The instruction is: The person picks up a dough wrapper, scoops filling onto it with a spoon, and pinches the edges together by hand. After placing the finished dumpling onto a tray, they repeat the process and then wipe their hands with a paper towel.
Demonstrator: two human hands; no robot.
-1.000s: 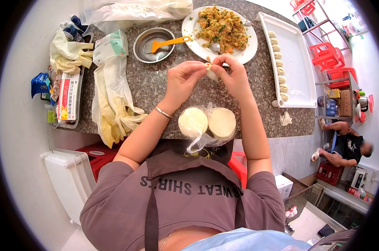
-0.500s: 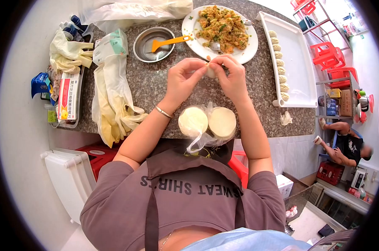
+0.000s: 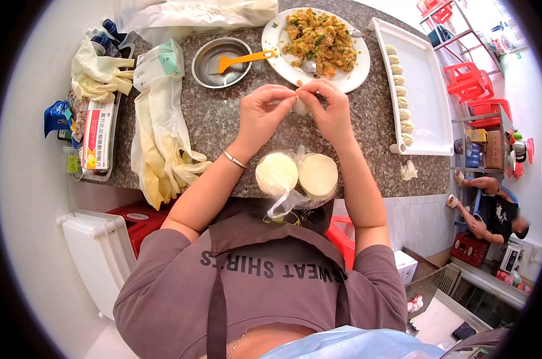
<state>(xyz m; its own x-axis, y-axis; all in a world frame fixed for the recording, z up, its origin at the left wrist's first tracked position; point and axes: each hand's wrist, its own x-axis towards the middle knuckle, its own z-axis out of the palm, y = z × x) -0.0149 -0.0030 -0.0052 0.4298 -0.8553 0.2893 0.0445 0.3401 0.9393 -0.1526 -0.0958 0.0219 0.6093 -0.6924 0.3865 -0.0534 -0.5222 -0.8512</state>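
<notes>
My left hand [image 3: 266, 112] and my right hand [image 3: 326, 110] meet just below the plate, fingertips pinched on a small pale dumpling [image 3: 299, 106] between them. Orange filling shows at its top. The white plate [image 3: 359, 76] holds chopped filling [image 3: 322, 45] and a spoon. Two stacks of round wrappers, the left stack [image 3: 276, 173] and the right stack [image 3: 317, 175], sit in clear plastic between my forearms. A steel bowl [image 3: 206, 62] with an orange spatula [image 3: 245, 59] stands left of the plate. Several pleated dumplings [image 3: 401, 90] line the left side of a white tray [image 3: 426, 102].
Long pale gloves [image 3: 161, 137] and a packet [image 3: 159, 64] lie on the left of the speckled table [image 3: 223, 119]. Beyond is a loaded basket [image 3: 116, 128]. A crumpled scrap [image 3: 408, 170] lies below the tray. At right, a person [image 3: 492, 212] sits near red stools [image 3: 467, 82].
My hands stay together at the dumpling, with only slight finger movement. The seated person at the right has shifted slightly.
</notes>
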